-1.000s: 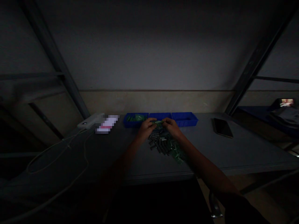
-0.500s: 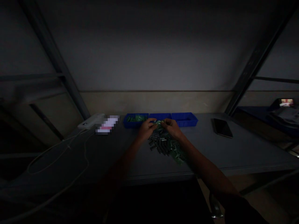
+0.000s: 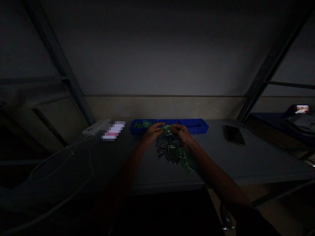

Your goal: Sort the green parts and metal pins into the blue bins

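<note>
My left hand (image 3: 153, 132) and my right hand (image 3: 181, 132) hold a small green-tinted plastic bag (image 3: 167, 129) between their fingertips. The bag is raised over a heap of small dark metallic cylinders (image 3: 169, 151) on the grey table. What the bag holds is too dim to make out. More green bags (image 3: 187, 160) lie at the heap's right side, partly under my right forearm. Behind my hands is a row of blue bins. Green bags fill part of the left bin (image 3: 137, 131); my hands partly cover the middle bin (image 3: 169, 121).
The right blue bin (image 3: 195, 130) stands at the back of the table (image 3: 211, 157). A dark phone (image 3: 234, 135) lies to the right. On the left are a blurred-out bright screen (image 3: 113, 131), a white device (image 3: 94, 128) and loose white cables (image 3: 90, 159). Metal posts frame the table.
The fingers of both hands have spread a little apart, and more of the green bag between them shows. My left hand has shifted slightly left. The heap looks the same.
</note>
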`<action>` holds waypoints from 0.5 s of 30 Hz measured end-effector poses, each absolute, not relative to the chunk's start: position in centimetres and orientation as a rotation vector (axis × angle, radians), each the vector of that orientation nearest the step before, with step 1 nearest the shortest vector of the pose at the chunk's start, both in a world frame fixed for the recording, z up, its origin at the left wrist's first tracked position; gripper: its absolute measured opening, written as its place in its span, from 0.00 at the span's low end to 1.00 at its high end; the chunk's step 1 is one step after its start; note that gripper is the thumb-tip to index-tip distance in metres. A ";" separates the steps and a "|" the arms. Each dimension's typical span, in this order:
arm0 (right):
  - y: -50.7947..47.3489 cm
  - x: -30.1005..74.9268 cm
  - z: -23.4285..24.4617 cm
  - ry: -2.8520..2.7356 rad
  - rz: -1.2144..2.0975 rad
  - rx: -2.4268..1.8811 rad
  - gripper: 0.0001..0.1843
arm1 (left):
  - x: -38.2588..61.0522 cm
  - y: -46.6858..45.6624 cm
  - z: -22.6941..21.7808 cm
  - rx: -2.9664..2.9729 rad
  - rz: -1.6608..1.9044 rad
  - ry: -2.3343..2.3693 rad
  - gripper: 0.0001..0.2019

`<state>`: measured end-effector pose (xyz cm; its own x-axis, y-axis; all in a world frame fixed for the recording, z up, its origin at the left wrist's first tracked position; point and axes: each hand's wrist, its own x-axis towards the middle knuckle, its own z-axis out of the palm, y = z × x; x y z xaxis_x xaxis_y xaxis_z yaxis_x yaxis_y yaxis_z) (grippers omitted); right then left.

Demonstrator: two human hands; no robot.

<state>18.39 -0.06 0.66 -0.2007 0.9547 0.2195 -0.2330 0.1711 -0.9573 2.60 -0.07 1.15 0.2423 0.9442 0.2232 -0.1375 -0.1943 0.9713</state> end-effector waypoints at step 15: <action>0.7 19.9 0.2 -1.715 0.470 -1.218 0.11 | -7.4 3.1 2.5 1.595 1.808 2.309 0.14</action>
